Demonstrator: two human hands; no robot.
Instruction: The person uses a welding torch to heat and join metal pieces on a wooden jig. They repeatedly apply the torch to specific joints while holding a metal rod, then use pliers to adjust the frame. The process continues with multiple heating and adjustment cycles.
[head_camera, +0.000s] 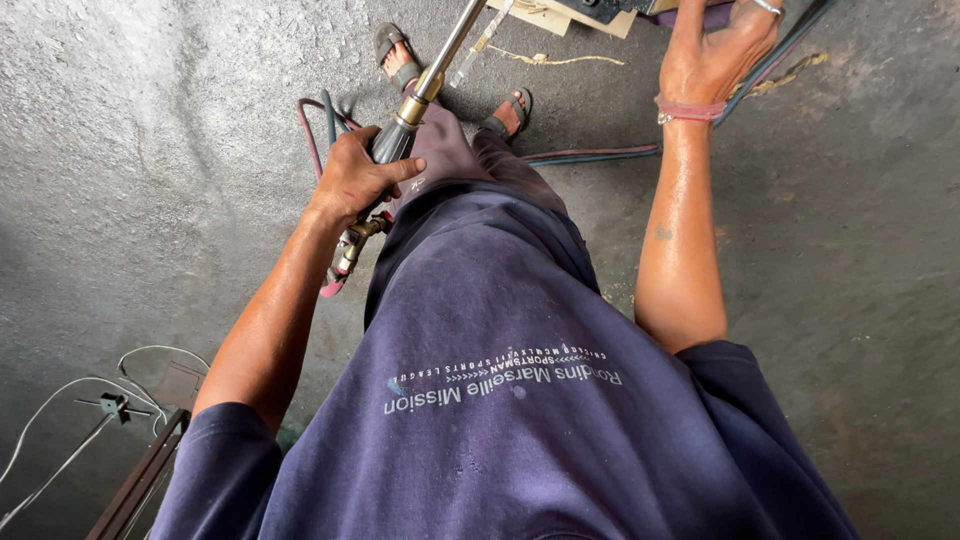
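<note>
The view looks straight down the person's own body, over a dark blue shirt (500, 400) with pale print, to a rough grey concrete floor (150, 120) — pitted, stained and lit unevenly, brighter at the upper left and shaded along the lower left.

The left hand (355, 180) is wrapped around the dark handle of a gas torch (400, 130), its grip clamped tight with the thumb laid across the front. The torch slants up and to the right: brass valves (352, 245) stick out below the fist, a brass collar sits just above it, and a long metal tube (455, 40) runs on to the top edge of the picture. Red and dark hoses (320, 125) loop on the floor beside the hand and trail away to the right, behind the legs.

The right hand (715, 50) reaches up to the top edge, fingers spread and resting against some pale boards (560, 15) and dark parts there; its grip is apart, holding nothing that can be seen. A red band (690, 110) circles the wrist.

Two feet in sandals (400, 55) stand on the concrete between the hands. At the lower left — well apart from the torch — lie thin white wires (70, 400) and the end of a dark metal frame (140, 480).
</note>
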